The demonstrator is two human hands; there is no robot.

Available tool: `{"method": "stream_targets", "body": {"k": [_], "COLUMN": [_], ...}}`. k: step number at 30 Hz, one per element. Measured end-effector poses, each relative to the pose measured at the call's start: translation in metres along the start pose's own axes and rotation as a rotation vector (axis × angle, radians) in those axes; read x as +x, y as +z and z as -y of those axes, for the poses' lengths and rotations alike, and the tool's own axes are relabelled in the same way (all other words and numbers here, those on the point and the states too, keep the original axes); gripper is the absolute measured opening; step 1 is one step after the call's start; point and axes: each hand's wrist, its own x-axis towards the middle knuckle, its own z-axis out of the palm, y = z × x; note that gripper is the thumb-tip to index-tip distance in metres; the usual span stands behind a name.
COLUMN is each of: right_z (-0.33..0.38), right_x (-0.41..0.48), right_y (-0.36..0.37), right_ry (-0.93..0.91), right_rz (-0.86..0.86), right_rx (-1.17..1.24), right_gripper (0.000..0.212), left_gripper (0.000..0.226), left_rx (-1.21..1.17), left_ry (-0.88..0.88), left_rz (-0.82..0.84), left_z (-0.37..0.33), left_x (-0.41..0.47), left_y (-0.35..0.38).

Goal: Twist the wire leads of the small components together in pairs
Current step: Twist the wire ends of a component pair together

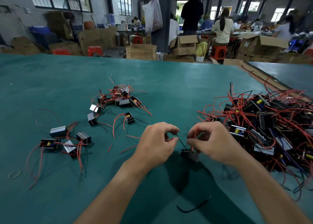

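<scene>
A loose black wire piece [193, 206] lies on the green table [50, 74], nearer the person than both hands, between the forearms.

The left hand [155, 142] has its fingers curled and pinches the upper end of a black lead [180, 140]. The right hand [211, 142], also curled, pinches a red lead [193, 139]. Both leads run down to a small black component [189, 154], which sits between the two hands and just below the fingertips. It is blurred.

A large pile of components [271, 125] lies just right of the right hand. A cluster of four components [66, 139] lies well left of the left hand. A single component [129, 118] lies just beyond the left hand, and a further cluster [118, 96] lies beyond that.
</scene>
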Motion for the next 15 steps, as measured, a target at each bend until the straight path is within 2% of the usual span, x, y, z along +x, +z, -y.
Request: {"method": "stream_targets", "body": {"k": [2, 4, 9, 12, 15], "right_z": [0.003, 0.005, 0.01, 0.014, 0.015], "right_x": [-0.003, -0.005, -0.007, -0.008, -0.009], "right_y": [-0.004, -0.008, -0.009, -0.004, 0.003], "right_ry": [0.014, 0.009, -0.008, -0.014, -0.009], "right_rz": [0.197, 0.304, 0.345, 0.363, 0.307], "right_rx": [-0.01, -0.028, -0.045, -0.098, -0.2], "right_gripper": [0.016, 0.013, 0.019, 0.014, 0.012], "left_gripper": [0.018, 0.017, 0.017, 0.021, 0.021], "left_rx": [0.023, 0.026, -0.022, -0.004, -0.004], "left_ry": [-0.015, -0.029, -0.071, -0.05, -0.057], "left_rz": [0.033, 0.065, 0.089, 0.068, 0.037], "left_z": [-0.001, -0.002, -0.004, -0.004, -0.002], "left_x": [-0.001, -0.002, -0.001, -0.001, 0.0], "left_y": [-0.001, -0.003, -0.006, -0.007, -0.009]}}
